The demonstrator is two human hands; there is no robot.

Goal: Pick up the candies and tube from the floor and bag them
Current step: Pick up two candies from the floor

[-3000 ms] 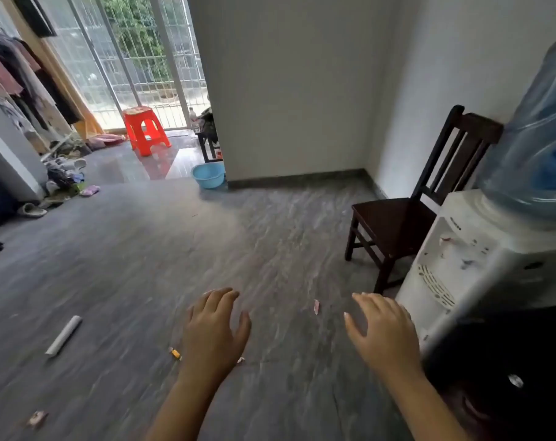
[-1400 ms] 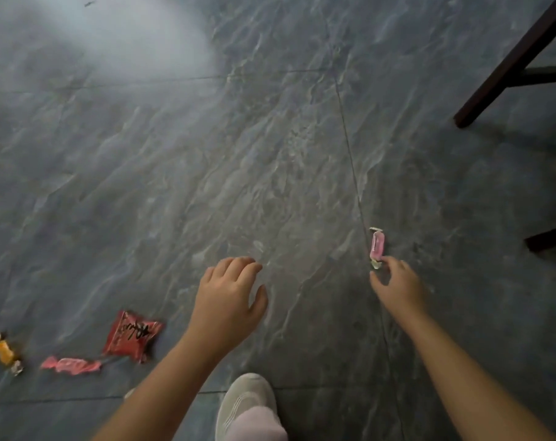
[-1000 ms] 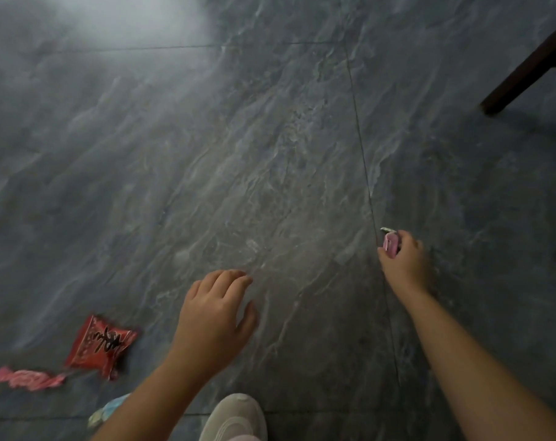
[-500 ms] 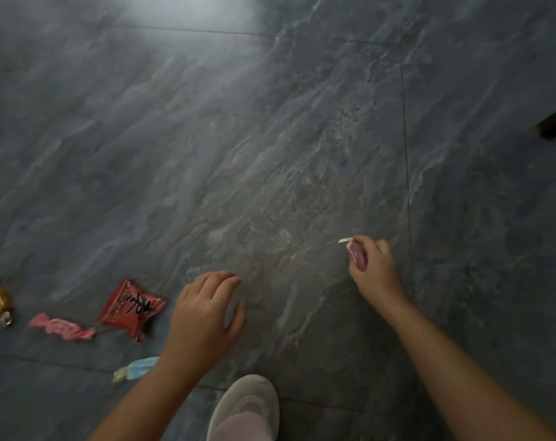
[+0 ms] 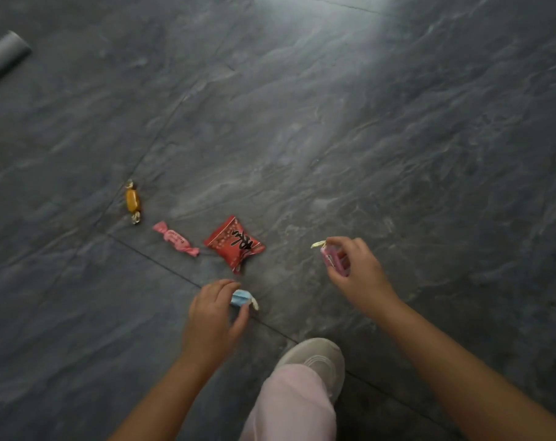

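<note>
grey shoe [image 5: 314, 358] | pink trouser leg [image 5: 292, 409] | dark grey tiled floor [image 5: 397, 122]

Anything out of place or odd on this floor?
Yes: orange candy, pink twist and red packet lie loose on the floor, the tube far off top left. Left hand pinches a blue candy, right hand holds a pink candy. No bag in view.

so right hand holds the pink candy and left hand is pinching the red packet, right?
Not quite. In the head view the left hand pinches the blue candy; the red packet lies untouched on the floor. The right hand does hold the pink candy.
</note>
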